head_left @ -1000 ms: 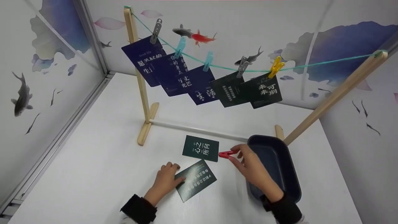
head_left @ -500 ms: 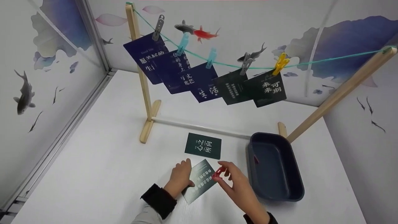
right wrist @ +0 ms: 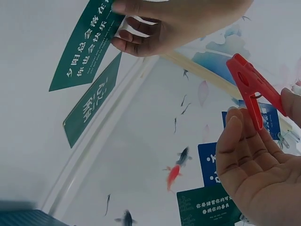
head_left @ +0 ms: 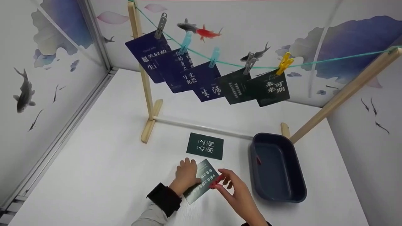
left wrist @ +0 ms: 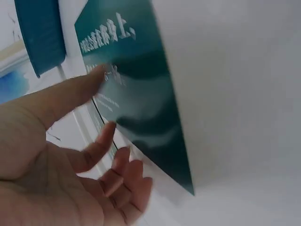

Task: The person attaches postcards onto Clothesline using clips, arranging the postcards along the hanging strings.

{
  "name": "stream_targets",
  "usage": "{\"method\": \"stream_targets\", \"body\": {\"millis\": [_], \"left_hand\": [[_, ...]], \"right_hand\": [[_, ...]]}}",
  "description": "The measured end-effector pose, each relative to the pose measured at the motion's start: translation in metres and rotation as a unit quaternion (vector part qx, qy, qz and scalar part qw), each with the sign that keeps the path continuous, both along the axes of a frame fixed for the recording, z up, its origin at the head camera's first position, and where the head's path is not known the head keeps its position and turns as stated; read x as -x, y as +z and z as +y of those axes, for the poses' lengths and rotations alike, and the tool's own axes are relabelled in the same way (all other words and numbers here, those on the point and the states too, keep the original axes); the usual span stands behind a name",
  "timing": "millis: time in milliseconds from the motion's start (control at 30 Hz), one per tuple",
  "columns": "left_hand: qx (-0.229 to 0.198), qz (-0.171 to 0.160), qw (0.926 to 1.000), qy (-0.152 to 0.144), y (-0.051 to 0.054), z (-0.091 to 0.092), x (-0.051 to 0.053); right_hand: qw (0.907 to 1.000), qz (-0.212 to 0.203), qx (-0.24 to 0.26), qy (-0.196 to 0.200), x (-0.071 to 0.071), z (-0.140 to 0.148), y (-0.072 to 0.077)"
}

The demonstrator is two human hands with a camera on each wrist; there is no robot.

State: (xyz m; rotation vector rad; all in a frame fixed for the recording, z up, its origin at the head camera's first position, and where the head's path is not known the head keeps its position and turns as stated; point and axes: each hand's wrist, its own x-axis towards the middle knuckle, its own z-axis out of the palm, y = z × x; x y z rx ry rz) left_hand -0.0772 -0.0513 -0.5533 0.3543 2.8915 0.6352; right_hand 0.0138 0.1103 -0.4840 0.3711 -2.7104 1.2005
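A dark green card (head_left: 204, 175) with white writing is in front of me, its glossy face catching light. My left hand (head_left: 185, 177) holds it at its left edge, the thumb laid on the face and the fingertips along the edge in the left wrist view. My right hand (head_left: 238, 194) pinches a red clothespin (right wrist: 254, 87) between thumb and fingers, close by the card's right edge. In the right wrist view the pin's legs are spread at the thumb and finger. A second green card (head_left: 205, 146) lies flat just beyond.
A dark blue tray (head_left: 278, 194) stands at right with a small red piece (head_left: 258, 160) inside. Behind, a wooden rack (head_left: 146, 91) carries a green string (head_left: 326, 60). Several blue and green cards hang there from grey, light blue and yellow clothespins (head_left: 285, 63).
My right hand has brought the red clothespin from beside the far card down and left to the nearer card. My left hand and that card have shifted slightly right.
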Motion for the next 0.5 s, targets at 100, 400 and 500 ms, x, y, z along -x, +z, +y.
{"method": "stream_targets", "body": {"millis": [100,400,500], "left_hand": [[0.006,-0.012,0.9995,0.029,-0.001,0.009,-0.001],[0.043,-0.022,0.9987,0.015,-0.002,0.007,-0.007],[-0.015,-0.069,0.9973,-0.020,0.000,0.004,-0.004]], "right_hand": [[0.9999,0.004,0.007,-0.008,-0.006,0.003,0.004],[0.9974,0.071,0.014,0.007,-0.021,0.003,0.015],[0.9955,0.094,0.017,0.004,-0.024,0.005,0.018]]}}
